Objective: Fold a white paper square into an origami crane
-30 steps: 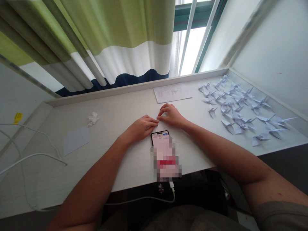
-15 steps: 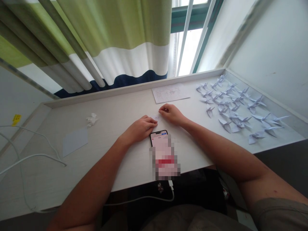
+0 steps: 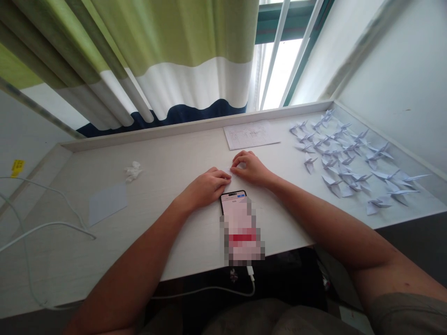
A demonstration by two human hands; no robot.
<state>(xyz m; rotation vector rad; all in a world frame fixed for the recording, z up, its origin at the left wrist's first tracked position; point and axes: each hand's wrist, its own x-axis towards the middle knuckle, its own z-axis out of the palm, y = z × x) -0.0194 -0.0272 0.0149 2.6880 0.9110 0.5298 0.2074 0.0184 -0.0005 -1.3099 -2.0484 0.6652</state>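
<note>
Reaching forward over the surface [image 3: 167,163], we rest our left hand [image 3: 206,186] flat and open just beyond the phone [image 3: 240,223], its fingertips touching a small paper piece [image 3: 231,169]. Our right hand [image 3: 251,168], also beyond the phone, curls and pinches that paper.

We rest our left hand [image 3: 206,187] flat on the worktop [image 3: 157,177], fingertips meeting our curled right hand [image 3: 250,167] over a barely visible paper scrap [image 3: 231,170]. A phone [image 3: 240,223] lies just nearer us, and paper cranes [image 3: 344,160] spread to the right.
</note>
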